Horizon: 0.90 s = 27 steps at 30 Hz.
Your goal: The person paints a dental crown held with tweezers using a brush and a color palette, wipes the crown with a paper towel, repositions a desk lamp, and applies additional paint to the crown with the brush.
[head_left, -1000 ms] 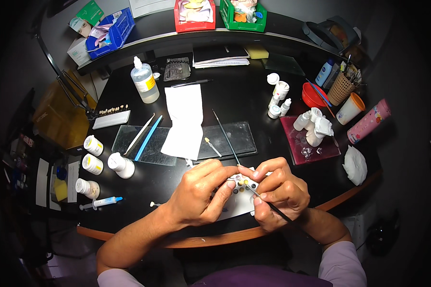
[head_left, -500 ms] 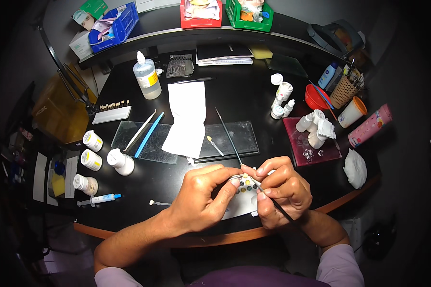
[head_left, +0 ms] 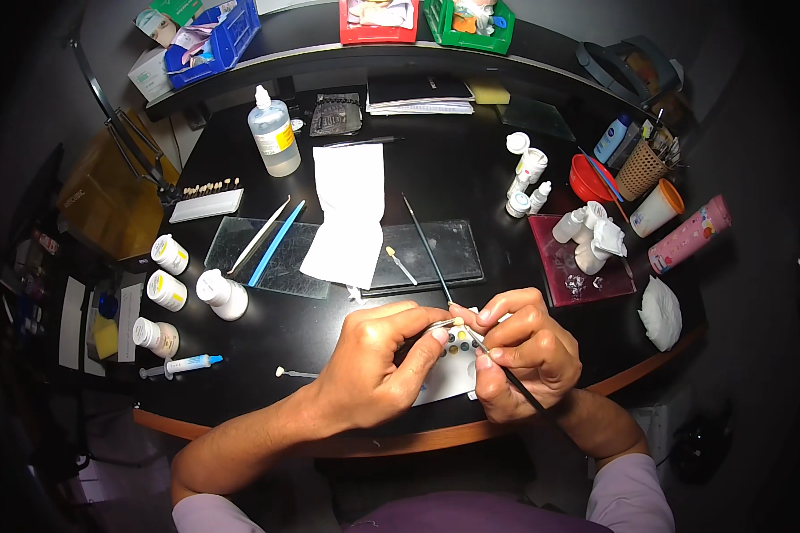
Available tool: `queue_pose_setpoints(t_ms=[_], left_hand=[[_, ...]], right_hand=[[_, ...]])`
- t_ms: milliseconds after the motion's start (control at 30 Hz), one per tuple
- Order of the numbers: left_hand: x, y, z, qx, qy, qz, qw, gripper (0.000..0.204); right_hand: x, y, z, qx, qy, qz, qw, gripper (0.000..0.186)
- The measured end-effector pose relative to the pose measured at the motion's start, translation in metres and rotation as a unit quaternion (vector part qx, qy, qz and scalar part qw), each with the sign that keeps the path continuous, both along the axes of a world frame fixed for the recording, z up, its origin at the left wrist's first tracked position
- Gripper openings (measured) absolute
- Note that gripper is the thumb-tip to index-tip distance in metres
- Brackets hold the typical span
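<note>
My left hand [head_left: 387,364] pinches a slim metal holder [head_left: 436,324] with a small cream tooth-shaped piece [head_left: 459,322] at its end. My right hand [head_left: 529,355] grips a dark, thin brush [head_left: 520,386], its tip at or very near the piece; whether they touch I cannot tell. Beneath both hands is a white palette [head_left: 444,382] with several coloured dots, partly hidden. Another long brush [head_left: 425,242] reaches back from behind my fingers over a dark glass slab [head_left: 453,262], where a small yellow-tipped stick [head_left: 402,266] also lies.
A white folded paper [head_left: 342,213] sits mid-desk [head_left: 222,373]. Jars [head_left: 164,290], a syringe [head_left: 182,364] and a shade-tab rack [head_left: 206,204] are left; bottles on a magenta slab [head_left: 556,275], a red bowl [head_left: 593,182] and a pink flask [head_left: 689,233] are right. Coloured bins [head_left: 378,27] line the shelf.
The view has shifted slightly, moving the desk items up in the picture. Both hands keep their grips, with small finger shifts; the cream piece shows more clearly than one second ago.
</note>
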<state>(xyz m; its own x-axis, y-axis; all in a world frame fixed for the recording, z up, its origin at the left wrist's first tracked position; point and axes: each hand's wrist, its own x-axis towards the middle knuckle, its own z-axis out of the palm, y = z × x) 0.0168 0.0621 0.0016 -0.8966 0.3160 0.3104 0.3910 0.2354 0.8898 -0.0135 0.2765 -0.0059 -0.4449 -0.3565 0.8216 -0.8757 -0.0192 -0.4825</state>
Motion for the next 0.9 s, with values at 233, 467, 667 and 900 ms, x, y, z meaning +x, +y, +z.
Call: queue_pose_setpoints(t_ms=[233,467,667,900], left_hand=[[0.000,0.000,-0.002,0.002,-0.001,-0.004,1.000,0.027],[0.001,0.004,-0.004,0.051,-0.039,-0.001,0.998,0.029],[0.004,0.004,0.002,0.070,-0.096,-0.003,0.993,0.031],[0.004,0.004,0.001,0.069,-0.097,-0.003,0.993,0.031]], right_hand=[[0.000,0.001,0.000,0.012,0.006,-0.004,1.000,0.025],[0.001,0.003,0.004,0.014,0.009,-0.010,1.000,0.024],[0.000,0.001,0.005,0.019,0.012,-0.020,1.000,0.023],[0.001,0.000,0.002,0.015,0.001,-0.018,1.000,0.023]])
